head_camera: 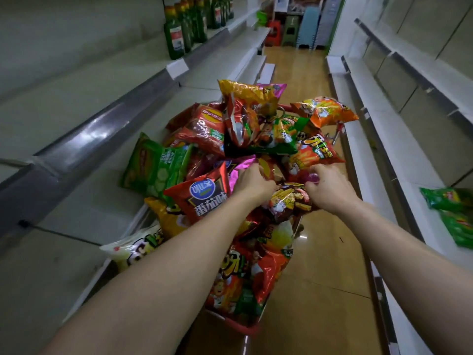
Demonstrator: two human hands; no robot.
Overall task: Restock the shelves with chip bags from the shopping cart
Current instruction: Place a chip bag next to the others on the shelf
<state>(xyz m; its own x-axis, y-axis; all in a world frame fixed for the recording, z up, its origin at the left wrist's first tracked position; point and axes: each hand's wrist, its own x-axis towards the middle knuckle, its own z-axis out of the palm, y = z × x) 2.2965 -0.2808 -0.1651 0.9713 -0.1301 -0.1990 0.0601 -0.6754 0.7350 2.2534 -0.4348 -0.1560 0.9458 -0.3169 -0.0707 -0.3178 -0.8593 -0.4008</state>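
A shopping cart [338, 129] in the aisle is heaped with several chip bags, so only a bit of its red frame shows. Both my hands reach into the middle of the heap. My left hand [252, 183] has its fingers curled into the bags beside a pink bag [243, 166]. My right hand [329, 187] is curled over the top edge of a dark red chip bag with fries on it [289, 201]; both hands touch that bag. A red tomato-flavour bag [202, 198] lies left of my left wrist. Two green chip bags [450, 213] lie on the right shelf.
White shelves [384, 139] run along both sides of the narrow aisle. Green bottles [179, 32] stand on the upper left shelf. A green cucumber bag [156, 167] hangs over the cart's left side. Stools and crates stand at the far end of the wooden floor [325, 252].
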